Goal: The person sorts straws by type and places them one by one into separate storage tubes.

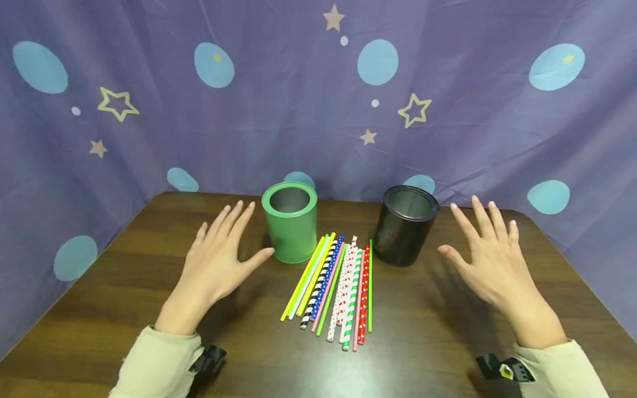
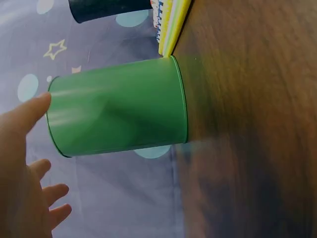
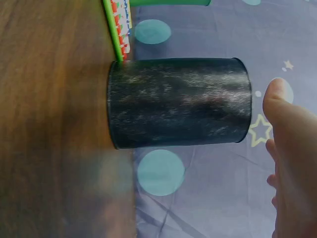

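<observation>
My left hand (image 1: pixel 219 260) hovers with fingers spread just left of a green can (image 1: pixel 293 232), which stands upright with its round mouth facing up. To the right of a black can (image 1: pixel 404 232), my right hand (image 1: pixel 495 268) is held over the table with its fingers apart. Neither hand holds anything. Between and in front of the cans lies a row of patterned straws (image 1: pixel 330 293), some plain yellow, green or pink, others striped or dotted. In the left wrist view the green can (image 2: pixel 116 106) fills the middle; the black can (image 3: pixel 181 103) does so in the right wrist view.
The dark brown wooden table (image 1: pixel 413 354) has its back edge just behind the two cans. A purple cloth (image 1: pixel 298 127) with stars and blue ovals hangs behind and along both sides. Black wrist cameras (image 1: pixel 208 359) sit at both sleeve cuffs.
</observation>
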The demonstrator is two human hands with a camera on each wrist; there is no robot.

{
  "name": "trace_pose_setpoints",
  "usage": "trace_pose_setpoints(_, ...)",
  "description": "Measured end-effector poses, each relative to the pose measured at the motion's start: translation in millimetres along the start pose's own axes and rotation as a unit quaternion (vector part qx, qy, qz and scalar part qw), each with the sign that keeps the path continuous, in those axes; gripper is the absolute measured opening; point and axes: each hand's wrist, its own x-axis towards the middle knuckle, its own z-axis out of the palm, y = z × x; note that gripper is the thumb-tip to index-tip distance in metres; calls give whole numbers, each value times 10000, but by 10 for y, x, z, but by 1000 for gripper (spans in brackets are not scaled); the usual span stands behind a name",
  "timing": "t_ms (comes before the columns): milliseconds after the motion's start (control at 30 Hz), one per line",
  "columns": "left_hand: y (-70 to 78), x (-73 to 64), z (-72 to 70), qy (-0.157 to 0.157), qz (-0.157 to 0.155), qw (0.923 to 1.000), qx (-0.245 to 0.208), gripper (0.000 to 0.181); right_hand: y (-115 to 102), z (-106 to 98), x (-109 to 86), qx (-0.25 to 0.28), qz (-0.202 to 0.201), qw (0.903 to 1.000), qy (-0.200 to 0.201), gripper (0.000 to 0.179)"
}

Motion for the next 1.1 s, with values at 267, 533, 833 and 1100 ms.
trace_pose_setpoints(267,-125,236,189,-917,-659,9790,-1697,102,-55,-56,25,121,-247,9994,206,76)
trace_pose_setpoints(533,-240,516,503,-1103,-333,8776,-4653,92,-179,-78,50,200,-456,9981,358,75)
trace_pose_setpoints(833,-324,616,738,-1083,-415,8255,-5524,89,-342,-24,59,487,-1325,9840,1085,62)
trace_pose_setpoints(1100,-326,627,874,-464,-252,8359,-5463,87,-726,207,-2,1538,-1204,9712,1364,37)
